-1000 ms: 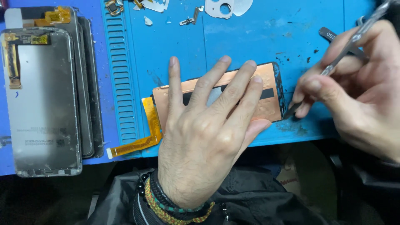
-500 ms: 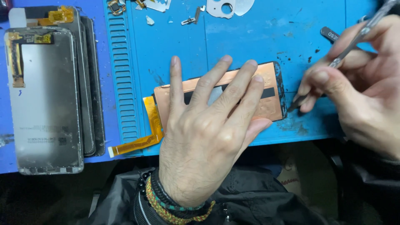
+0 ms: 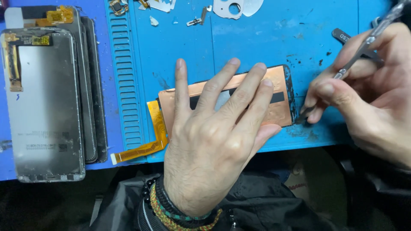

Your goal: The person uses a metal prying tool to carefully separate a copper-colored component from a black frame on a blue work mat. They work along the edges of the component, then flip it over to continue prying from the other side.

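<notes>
One head view, looking down on a blue repair mat [image 3: 257,47]. Centre frame: the left hand [image 3: 214,141] lies flat, fingers spread, pressing on a phone display panel [image 3: 278,96] turned copper-backed side up; the hand hides most of the panel, leaving only its right end and upper edge plain. An orange flex ribbon [image 3: 152,128] runs from the panel's left end down to the mat's lower edge. Right of frame: the right hand [image 3: 368,98], partly cut off by the frame edge, pinches metal tweezers [image 3: 364,47] between thumb and fingers; the tips meet the panel's lower right corner, but the fingers hide them, so whether they grip anything cannot be told. A second dark tool [image 3: 342,36] lies half hidden behind that hand. Left of frame: a stack of phone screens [image 3: 47,107], grey backs up, overlapping. Top edge: small metal parts [image 3: 199,17] and a white bracket [image 3: 231,7], cut off and hard to identify. Lower frame: beaded wristbands [image 3: 171,209] and dark clothing; the room beyond stays out of sight.
</notes>
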